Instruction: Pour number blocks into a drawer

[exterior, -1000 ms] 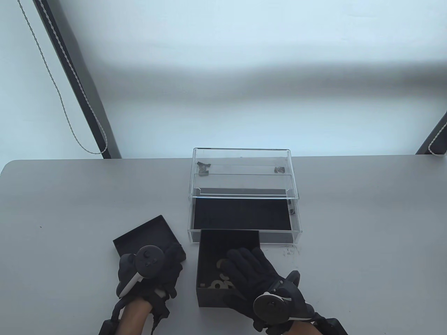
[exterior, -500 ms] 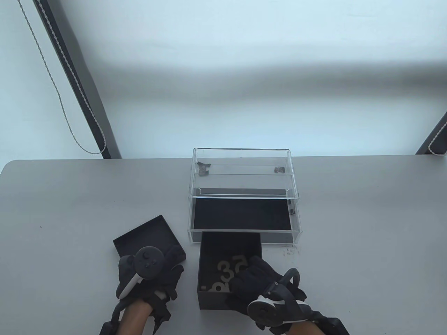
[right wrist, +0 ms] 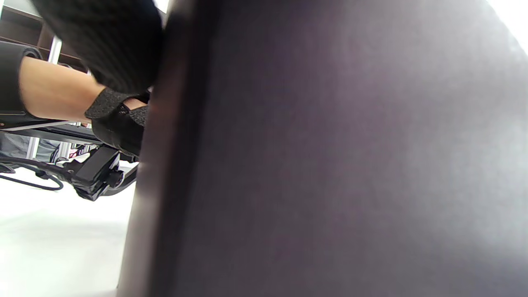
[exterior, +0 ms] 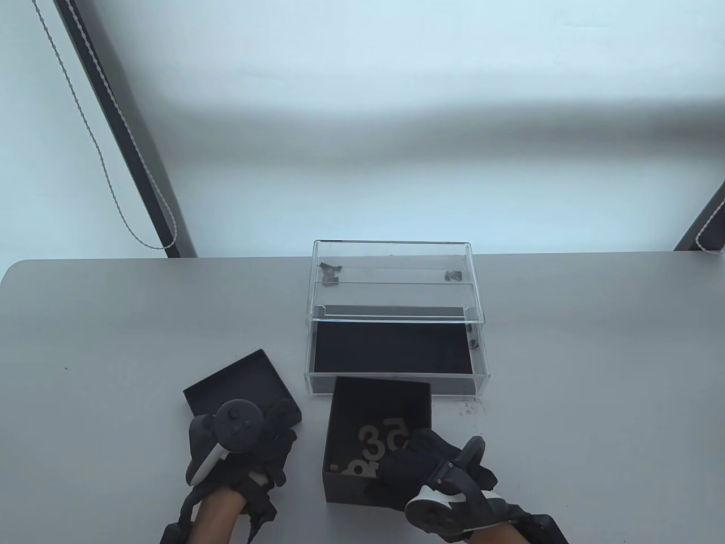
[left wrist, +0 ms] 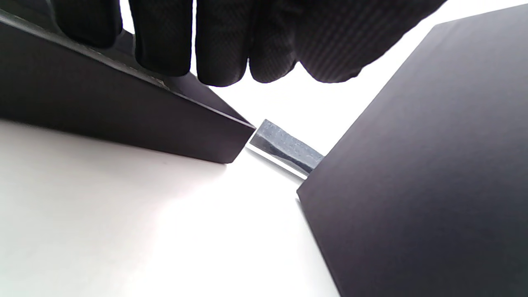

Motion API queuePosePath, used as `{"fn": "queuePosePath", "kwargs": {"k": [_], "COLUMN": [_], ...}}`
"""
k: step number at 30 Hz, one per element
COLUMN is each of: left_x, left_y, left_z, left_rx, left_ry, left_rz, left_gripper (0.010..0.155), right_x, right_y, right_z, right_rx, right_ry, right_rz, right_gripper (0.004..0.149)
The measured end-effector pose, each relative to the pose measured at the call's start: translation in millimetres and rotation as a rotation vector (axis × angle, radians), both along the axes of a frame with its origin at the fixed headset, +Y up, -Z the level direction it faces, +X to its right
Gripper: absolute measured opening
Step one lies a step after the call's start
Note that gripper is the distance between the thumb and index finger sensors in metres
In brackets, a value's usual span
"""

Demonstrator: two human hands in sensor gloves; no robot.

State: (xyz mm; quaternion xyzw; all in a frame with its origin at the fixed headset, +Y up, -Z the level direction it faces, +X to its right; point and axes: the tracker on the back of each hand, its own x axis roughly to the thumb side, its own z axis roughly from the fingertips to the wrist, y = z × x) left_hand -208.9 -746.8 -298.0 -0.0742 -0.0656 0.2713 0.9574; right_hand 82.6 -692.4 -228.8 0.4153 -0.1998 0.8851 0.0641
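An open black box point(exterior: 376, 396) stands just in front of the drawer. It holds pale number blocks point(exterior: 374, 445); a 3 and a 5 show. My right hand point(exterior: 422, 462) grips the box at its near right wall, fingers inside over the blocks. The box wall point(right wrist: 330, 165) fills the right wrist view. The clear drawer point(exterior: 396, 375) with a black lining is pulled out of its clear case point(exterior: 391, 266). My left hand point(exterior: 266, 439) rests on the black lid point(exterior: 238, 379), with its fingers point(left wrist: 214, 53) lying over the lid's edge point(left wrist: 103, 107).
Small dark bits lie inside the clear case at its back left point(exterior: 328, 273) and back right point(exterior: 453, 276). The table's far edge point(exterior: 170, 262) runs behind the case. A beaded cord point(exterior: 113, 187) hangs at the back left.
My right hand drew back from over the box to its near right wall, uncovering the number blocks. The box shifted slightly right and turned a little. The left hand stayed put.
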Motion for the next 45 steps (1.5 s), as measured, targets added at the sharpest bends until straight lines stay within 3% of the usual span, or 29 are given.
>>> {"fn": "queuePosePath", "kwargs": {"k": [10, 18, 34, 41, 45], "left_x": [-9, -18, -30, -30, -30], "left_y": [7, 14, 21, 21, 21], "left_z": [1, 2, 3, 3, 3], "left_rx": [0.017, 0.030, 0.030, 0.020, 0.015], "left_ry": [0.017, 0.043, 0.073, 0.072, 0.069], "left_rz": [0.037, 0.073, 0.129, 0.142, 0.145], "left_gripper": [0.062, 0.062, 0.062, 0.062, 0.062], "right_x": [4, 12, 15, 21, 25], "right_y": [2, 26, 48, 32, 8], "right_z": [1, -11, -90, -120, -136], "right_rx": [0.031, -0.059, -0.399, -0.598, -0.767], "right_ry": [0.022, -0.019, -0.194, -0.200, -0.176], "right_rz": [-0.096, -0.416, -0.948, -1.092, -1.253], "right_gripper": [0.043, 0.043, 0.043, 0.043, 0.043]}}
